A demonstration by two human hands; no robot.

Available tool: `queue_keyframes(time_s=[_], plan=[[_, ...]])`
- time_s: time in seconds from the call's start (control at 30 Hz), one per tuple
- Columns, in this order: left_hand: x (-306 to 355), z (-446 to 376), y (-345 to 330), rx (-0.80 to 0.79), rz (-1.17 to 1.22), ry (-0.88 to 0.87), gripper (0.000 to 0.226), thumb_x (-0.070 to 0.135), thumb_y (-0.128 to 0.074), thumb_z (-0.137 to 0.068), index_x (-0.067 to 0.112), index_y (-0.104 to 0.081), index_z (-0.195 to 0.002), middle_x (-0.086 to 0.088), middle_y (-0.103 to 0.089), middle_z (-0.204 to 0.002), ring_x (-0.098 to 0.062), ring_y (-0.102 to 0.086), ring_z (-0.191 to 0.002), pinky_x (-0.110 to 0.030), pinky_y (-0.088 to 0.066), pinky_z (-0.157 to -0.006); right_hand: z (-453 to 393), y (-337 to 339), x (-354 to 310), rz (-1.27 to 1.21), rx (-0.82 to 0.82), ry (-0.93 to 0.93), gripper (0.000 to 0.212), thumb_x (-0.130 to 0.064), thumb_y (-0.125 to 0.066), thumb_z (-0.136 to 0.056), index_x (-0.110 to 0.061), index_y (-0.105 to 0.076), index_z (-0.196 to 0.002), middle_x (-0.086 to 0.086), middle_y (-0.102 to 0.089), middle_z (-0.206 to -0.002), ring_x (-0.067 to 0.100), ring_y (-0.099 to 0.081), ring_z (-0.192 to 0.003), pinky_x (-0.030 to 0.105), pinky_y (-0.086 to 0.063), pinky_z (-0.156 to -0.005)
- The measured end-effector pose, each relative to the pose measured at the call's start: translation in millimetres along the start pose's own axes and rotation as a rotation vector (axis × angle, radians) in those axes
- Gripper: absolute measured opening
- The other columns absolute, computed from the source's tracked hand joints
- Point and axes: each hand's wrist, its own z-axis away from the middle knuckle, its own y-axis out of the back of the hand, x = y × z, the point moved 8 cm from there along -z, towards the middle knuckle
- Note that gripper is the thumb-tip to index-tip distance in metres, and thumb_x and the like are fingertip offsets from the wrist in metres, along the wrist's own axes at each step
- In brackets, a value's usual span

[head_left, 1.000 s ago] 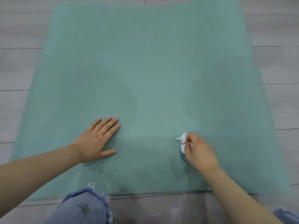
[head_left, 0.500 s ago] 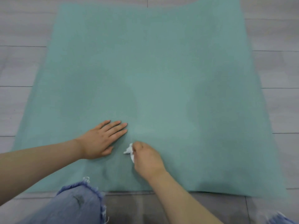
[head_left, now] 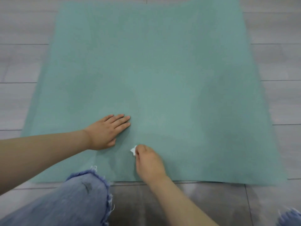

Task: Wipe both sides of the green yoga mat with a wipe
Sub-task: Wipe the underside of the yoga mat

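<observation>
The green yoga mat lies flat on the floor and fills most of the view, its near edge just ahead of my knees. My left hand rests flat on the mat with straight fingers, left of centre near that edge. My right hand grips a small crumpled white wipe against the mat, just right of and below my left hand. Only a corner of the wipe shows past my fingers.
Grey wood-look floor planks surround the mat on the left, right and near side. My left knee in frayed blue jeans sits at the mat's near edge; a bit of the other jean leg shows at bottom right.
My right hand has swept the wipe leftward across the mat's near part, from right of centre to beside my left hand. My left hand stayed pressed in place.
</observation>
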Motion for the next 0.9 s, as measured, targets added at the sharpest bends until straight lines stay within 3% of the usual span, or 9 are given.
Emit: queue_keyframes(time_s=[0.07, 0.17, 0.27, 0.33, 0.43, 0.57, 0.63, 0.73, 0.9], plan=[[1, 0, 4, -0.013, -0.024, 0.005, 0.080, 0.038, -0.055, -0.068, 0.011, -0.043, -0.143, -0.010, -0.048, -0.149, -0.031, -0.056, -0.127, -0.045, -0.052, -0.097, -3, 12, 14, 0.032, -0.094, 0.059, 0.020, -0.017, -0.047, -0.087, -0.011, -0.058, -0.103, 0.012, -0.065, -0.101, 0.034, -0.061, -0.095, 0.037, -0.048, -0.077], [3, 3, 6, -0.063, -0.044, -0.011, 0.093, 0.034, -0.080, -0.056, 0.010, -0.049, -0.141, -0.012, -0.050, -0.147, -0.032, -0.057, -0.125, -0.044, -0.054, -0.093, 31, 76, 119, -0.004, 0.063, -0.326, 0.015, -0.019, -0.049, -0.093, -0.011, -0.061, -0.094, 0.016, -0.068, -0.100, 0.035, -0.063, -0.094, 0.037, -0.047, -0.075], [6, 1, 10, -0.096, -0.043, 0.001, 0.092, 0.035, -0.074, -0.062, 0.012, -0.042, -0.146, -0.011, -0.044, -0.152, -0.031, -0.052, -0.131, -0.041, -0.050, -0.100, 101, 135, 220, -0.001, 0.263, -0.769, 0.008, -0.016, -0.051, -0.092, -0.010, -0.057, -0.089, 0.026, -0.066, -0.095, 0.042, -0.063, -0.090, 0.042, -0.048, -0.074], [6, -2, 11, -0.098, -0.070, 0.025, 0.087, 0.034, -0.059, -0.082, 0.016, -0.019, -0.157, -0.008, -0.016, -0.164, -0.028, -0.028, -0.147, -0.038, -0.031, -0.116, 111, 129, 220, 0.004, 0.315, -0.854, 0.007, -0.013, -0.050, -0.090, -0.010, -0.056, -0.092, 0.026, -0.066, -0.097, 0.042, -0.062, -0.091, 0.043, -0.048, -0.075], [10, 0, 10, -0.222, -0.104, 0.043, 0.082, 0.035, -0.043, -0.094, 0.021, 0.006, -0.157, -0.001, 0.014, -0.165, -0.020, 0.001, -0.153, -0.031, -0.007, -0.122, 67, 63, 133, -0.029, 0.186, -0.524, 0.007, -0.014, -0.049, -0.090, -0.013, -0.055, -0.093, 0.015, -0.068, -0.098, 0.036, -0.064, -0.093, 0.039, -0.050, -0.075], [10, 1, 16, -0.256, -0.093, 0.053, 0.079, 0.035, -0.042, -0.096, 0.021, 0.007, -0.157, -0.002, 0.016, -0.165, -0.019, 0.003, -0.152, -0.030, -0.005, -0.122, 38, -25, -10, 0.065, -0.313, 0.050, 0.023, -0.015, -0.051, -0.088, -0.011, -0.052, -0.111, 0.014, -0.062, -0.113, 0.035, -0.058, -0.103, 0.037, -0.046, -0.085], [11, 4, 14, -0.269, -0.080, 0.066, 0.080, 0.035, -0.043, -0.095, 0.021, 0.006, -0.157, -0.003, 0.016, -0.165, -0.020, 0.002, -0.152, -0.030, -0.007, -0.122, 35, -10, -8, 0.103, -0.231, 0.088, 0.021, -0.013, -0.059, -0.081, -0.011, -0.054, -0.102, 0.013, -0.065, -0.099, 0.035, -0.063, -0.090, 0.037, -0.049, -0.072], [11, 8, 13, -0.235, -0.019, 0.077, 0.083, 0.033, -0.049, -0.093, 0.021, 0.001, -0.158, -0.004, 0.010, -0.165, -0.021, -0.001, -0.153, -0.031, -0.010, -0.121, 44, 47, 76, 0.112, 0.079, -0.156, 0.010, -0.014, -0.065, -0.080, -0.012, -0.057, -0.085, 0.012, -0.067, -0.080, 0.034, -0.066, -0.073, 0.033, -0.049, -0.055], [10, 7, 14, -0.200, -0.053, 0.077, 0.082, 0.033, -0.048, -0.092, 0.022, -0.001, -0.158, -0.002, 0.008, -0.166, -0.020, -0.004, -0.153, -0.030, -0.012, -0.120, 107, 140, 240, 0.080, 0.329, -0.814, 0.014, -0.018, -0.046, -0.093, -0.007, -0.053, -0.096, 0.029, -0.063, -0.100, 0.044, -0.061, -0.092, 0.043, -0.047, -0.073]])
